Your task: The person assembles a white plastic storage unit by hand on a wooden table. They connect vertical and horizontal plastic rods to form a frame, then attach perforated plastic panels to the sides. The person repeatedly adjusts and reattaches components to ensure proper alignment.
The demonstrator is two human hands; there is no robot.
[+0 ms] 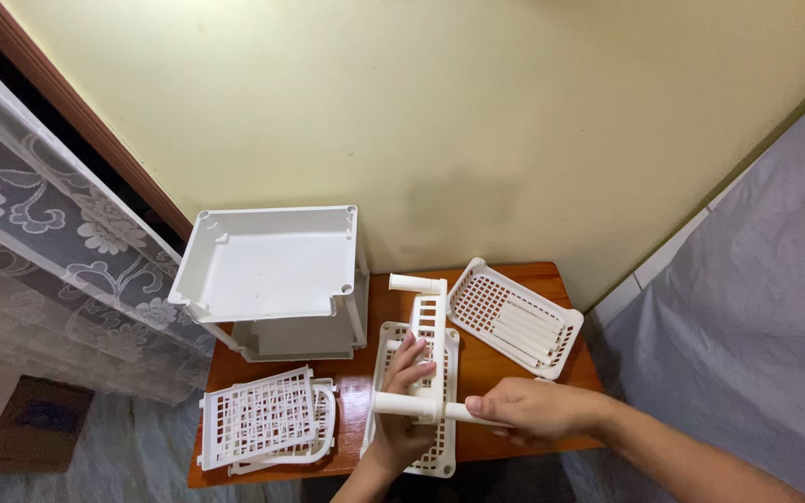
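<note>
My left hand [404, 391] grips a white plastic side frame [428, 326] with round sockets at its ends, held upright over a white slotted basket tray [389, 346] on the small wooden table [505, 359]. My right hand [538, 410] holds a white plastic tube [470, 414] and its end meets the frame's lower socket.
A partly built white plastic shelf unit [272, 265] stands at the table's back left. A second basket tray [512, 317] holding several loose tubes lies at the back right. Flat grid panels [263, 419] are stacked at the front left. A wall is behind, a lace curtain at left.
</note>
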